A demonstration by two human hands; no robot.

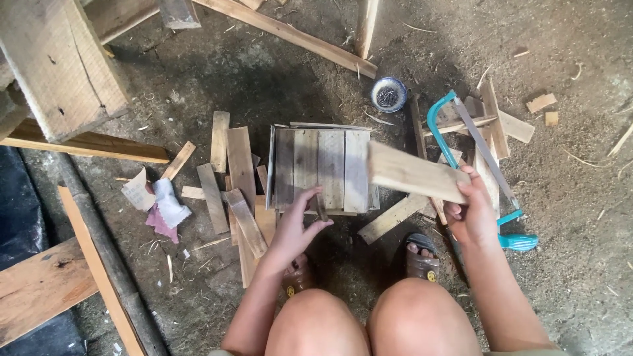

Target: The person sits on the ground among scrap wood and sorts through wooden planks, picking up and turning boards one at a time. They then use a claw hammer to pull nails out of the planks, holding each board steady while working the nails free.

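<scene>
The right hand (473,214) gripped a pale wooden slat (415,174) with closed fingers, holding it above the right edge of the slatted wooden box (321,168) on the dirt floor (580,198), while the left hand (295,227) pinched a small dark piece at the box's near edge, beside a teal hacksaw (475,155).
</scene>
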